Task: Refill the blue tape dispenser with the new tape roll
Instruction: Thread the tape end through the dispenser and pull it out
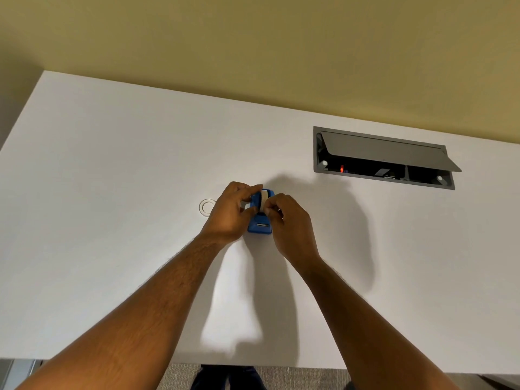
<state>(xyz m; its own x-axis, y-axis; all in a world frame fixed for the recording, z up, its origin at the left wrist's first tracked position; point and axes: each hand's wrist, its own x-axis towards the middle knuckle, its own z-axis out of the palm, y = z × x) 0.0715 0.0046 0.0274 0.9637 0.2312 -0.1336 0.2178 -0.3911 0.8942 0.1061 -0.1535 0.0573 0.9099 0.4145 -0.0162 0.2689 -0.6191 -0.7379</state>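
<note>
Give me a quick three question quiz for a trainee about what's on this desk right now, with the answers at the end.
1. True or false: both hands touch the blue tape dispenser.
2. Which side of the left hand is the clear ring on? A: the person's left. B: the person's right.
3. Fill in: the lid of the grey cable box in the white desk is ____.

Key
1. True: the left hand and right hand close around it, and a tape roll sits in it.
2. A.
3. Open.
</note>
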